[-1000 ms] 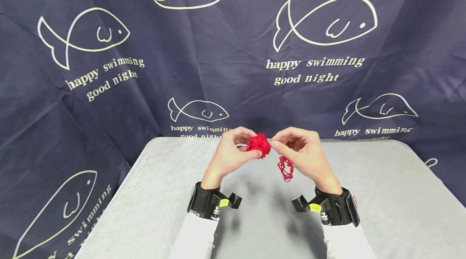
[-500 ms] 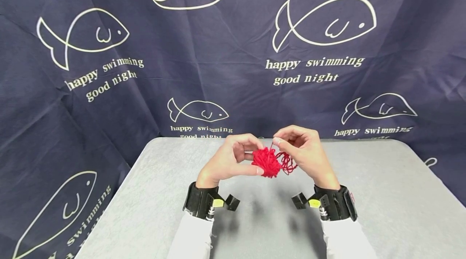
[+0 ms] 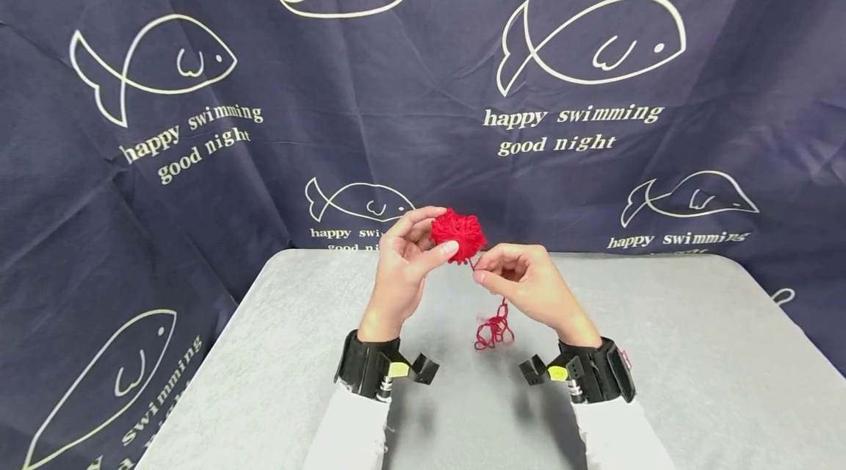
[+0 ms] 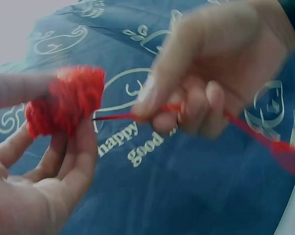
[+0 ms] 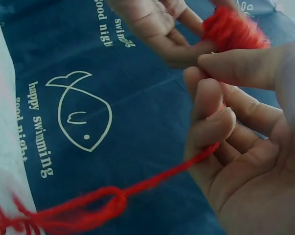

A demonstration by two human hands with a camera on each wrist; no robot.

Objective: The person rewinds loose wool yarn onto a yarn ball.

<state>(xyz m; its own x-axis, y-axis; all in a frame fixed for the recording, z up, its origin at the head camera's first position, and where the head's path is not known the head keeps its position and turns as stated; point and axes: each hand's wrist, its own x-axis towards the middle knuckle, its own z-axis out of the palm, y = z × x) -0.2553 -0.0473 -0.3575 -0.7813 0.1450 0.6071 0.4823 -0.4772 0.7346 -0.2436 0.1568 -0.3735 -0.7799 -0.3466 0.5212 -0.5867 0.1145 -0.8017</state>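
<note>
A bundle of red yarn is gripped between the thumb and fingers of my left hand, raised above the far part of the table. To its right and slightly lower, my right hand pinches a strand of the same yarn. In the left wrist view that strand runs straight from the yarn bundle to the right fingertips. Past the right hand the yarn trails off, and a loose looped tangle hangs below it. The right wrist view shows the trailing yarn leaving under the curled fingers.
A pale grey table lies under both hands. Behind it hangs a dark blue cloth printed with white fish and lettering. Each wrist wears a black strap with a small camera arm.
My left hand dipped toward me with the yarn bundle, then rose up and left. My right hand moved left and down, and the loose tangle now hangs lower.
</note>
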